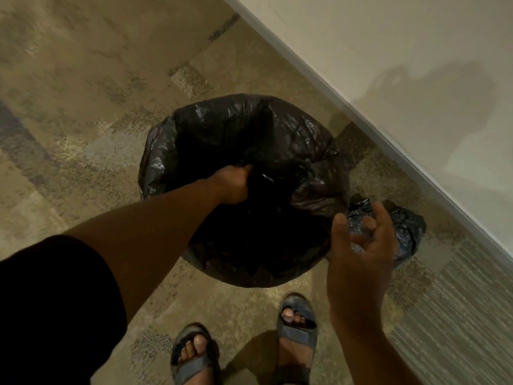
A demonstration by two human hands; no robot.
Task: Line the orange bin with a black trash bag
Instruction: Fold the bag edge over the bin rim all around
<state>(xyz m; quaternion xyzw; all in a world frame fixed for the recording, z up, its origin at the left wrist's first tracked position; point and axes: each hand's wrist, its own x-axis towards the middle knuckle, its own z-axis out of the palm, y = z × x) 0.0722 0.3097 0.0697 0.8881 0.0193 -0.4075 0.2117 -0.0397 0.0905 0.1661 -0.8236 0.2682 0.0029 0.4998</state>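
Note:
A black trash bag (222,129) is draped over a round bin on the floor and hides it completely; no orange shows. My left hand (233,184) reaches down into the bag's mouth, its fingers closed on the black plastic inside. My right hand (361,245) hovers at the bag's right rim with fingers spread and palm up. Just behind it a bunched knot of black plastic (402,226) sticks out to the right of the bin.
A pale wall with a baseboard (388,151) runs diagonally close to the bin's right side. Patterned beige carpet (83,107) covers the floor. My two feet in sandals (194,354) stand just in front of the bin.

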